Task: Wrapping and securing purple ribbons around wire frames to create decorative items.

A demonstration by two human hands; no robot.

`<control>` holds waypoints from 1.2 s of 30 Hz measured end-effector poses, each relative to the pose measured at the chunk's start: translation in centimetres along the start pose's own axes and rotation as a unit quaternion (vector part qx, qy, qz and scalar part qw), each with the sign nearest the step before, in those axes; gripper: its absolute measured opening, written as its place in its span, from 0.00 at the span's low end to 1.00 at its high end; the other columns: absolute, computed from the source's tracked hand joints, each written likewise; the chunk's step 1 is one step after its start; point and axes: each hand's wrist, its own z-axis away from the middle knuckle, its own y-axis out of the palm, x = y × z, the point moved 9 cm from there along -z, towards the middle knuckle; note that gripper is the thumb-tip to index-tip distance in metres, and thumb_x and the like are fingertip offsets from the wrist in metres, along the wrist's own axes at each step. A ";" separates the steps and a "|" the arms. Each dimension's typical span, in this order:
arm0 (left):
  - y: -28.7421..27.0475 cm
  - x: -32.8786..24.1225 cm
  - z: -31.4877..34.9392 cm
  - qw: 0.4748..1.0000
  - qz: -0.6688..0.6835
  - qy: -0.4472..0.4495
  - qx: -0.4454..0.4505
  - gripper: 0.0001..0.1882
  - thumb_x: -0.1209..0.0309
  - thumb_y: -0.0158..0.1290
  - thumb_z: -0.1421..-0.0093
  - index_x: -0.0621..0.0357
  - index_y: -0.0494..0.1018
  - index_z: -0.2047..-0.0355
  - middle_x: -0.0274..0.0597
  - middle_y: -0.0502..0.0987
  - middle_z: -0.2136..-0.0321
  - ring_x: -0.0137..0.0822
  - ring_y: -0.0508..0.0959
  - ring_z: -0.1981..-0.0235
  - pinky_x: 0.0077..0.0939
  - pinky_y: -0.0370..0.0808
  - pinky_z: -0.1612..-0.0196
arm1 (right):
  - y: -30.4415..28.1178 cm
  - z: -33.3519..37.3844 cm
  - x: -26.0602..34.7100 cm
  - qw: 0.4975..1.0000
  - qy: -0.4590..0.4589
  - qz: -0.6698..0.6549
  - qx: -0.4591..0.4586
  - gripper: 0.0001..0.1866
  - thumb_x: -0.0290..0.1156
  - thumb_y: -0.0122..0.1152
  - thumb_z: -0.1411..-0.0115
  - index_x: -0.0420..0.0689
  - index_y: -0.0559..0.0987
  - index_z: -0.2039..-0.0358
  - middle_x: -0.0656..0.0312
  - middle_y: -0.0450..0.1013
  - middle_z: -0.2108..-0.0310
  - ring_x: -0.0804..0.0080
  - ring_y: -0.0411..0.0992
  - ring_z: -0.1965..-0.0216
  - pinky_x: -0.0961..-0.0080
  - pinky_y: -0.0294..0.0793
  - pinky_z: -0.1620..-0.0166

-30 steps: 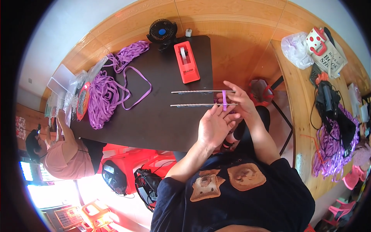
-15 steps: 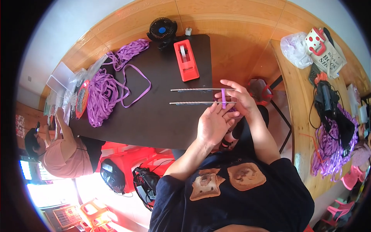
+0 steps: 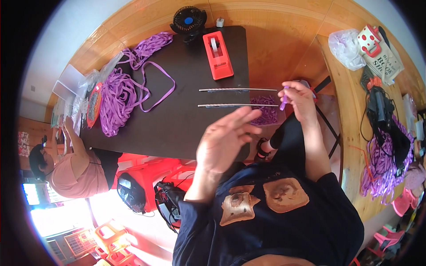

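My right hand pinches a short, folded piece of purple ribbon just off the tips of two thin metal rods. The far rod and the near rod lie parallel on the dark table, with bluish material under them, and their ends stick out past its right edge. My left hand hovers over the table's near right corner, slightly blurred, fingers stretched out and holding nothing. Below the rod ends, a container holds many purple ribbon pieces.
A red tape dispenser and a black fan stand at the table's far side. Piled purple ribbon lies to the left, near a co-worker in a pink top. A wooden bench on the right carries bags, a mug and more ribbon.
The purple ribbon that spanned both rods has come off their ends and is in my right hand, which moved right. My left hand has drawn back toward the left, away from the rods.
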 end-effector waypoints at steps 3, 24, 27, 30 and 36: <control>-1.3 -4.7 1.5 0.989 -0.088 0.115 -0.041 0.22 0.68 0.46 0.37 0.69 0.68 0.46 0.58 0.74 0.51 0.41 0.78 0.59 0.26 0.71 0.55 | -1.1 -1.3 0.9 0.991 -0.073 0.082 -0.078 0.11 0.25 0.52 0.37 0.40 0.77 0.54 0.55 0.78 0.66 0.76 0.76 0.69 0.82 0.74 0.63; -4.3 -8.4 2.4 0.341 -0.896 0.258 -0.120 0.06 0.79 0.50 0.56 0.58 0.70 0.75 0.45 0.71 0.74 0.47 0.72 0.69 0.41 0.64 0.59 | 15.8 7.4 9.7 0.911 -0.265 0.270 0.163 0.14 0.12 0.54 0.47 0.37 0.76 0.60 0.54 0.71 0.57 0.74 0.72 0.66 0.79 0.74 0.62; -0.6 -5.3 3.4 0.571 -0.794 0.204 -0.043 0.04 0.78 0.54 0.46 0.63 0.72 0.69 0.45 0.74 0.80 0.42 0.74 0.76 0.35 0.69 0.71 | 20.8 9.3 6.8 0.891 -0.206 0.228 0.334 0.32 0.09 0.56 0.53 0.42 0.70 0.46 0.53 0.64 0.44 0.63 0.74 0.61 0.74 0.76 0.59; -0.1 -5.1 3.8 0.773 -0.624 0.114 -0.031 0.04 0.75 0.56 0.43 0.63 0.75 0.68 0.44 0.74 0.83 0.29 0.75 0.83 0.23 0.66 0.80 | 20.8 9.5 5.2 0.886 -0.153 0.246 0.363 0.24 0.14 0.59 0.51 0.42 0.74 0.51 0.55 0.73 0.58 0.63 0.75 0.65 0.72 0.74 0.63; -2.3 -5.6 5.4 0.879 -0.434 -0.056 0.191 0.07 0.77 0.52 0.40 0.70 0.77 0.68 0.38 0.72 0.87 0.25 0.71 0.86 0.19 0.66 0.80 | 12.7 7.2 9.9 0.956 -0.136 -0.053 0.254 0.07 0.17 0.54 0.47 0.35 0.78 0.68 0.59 0.68 0.84 0.74 0.63 0.85 0.77 0.58 0.81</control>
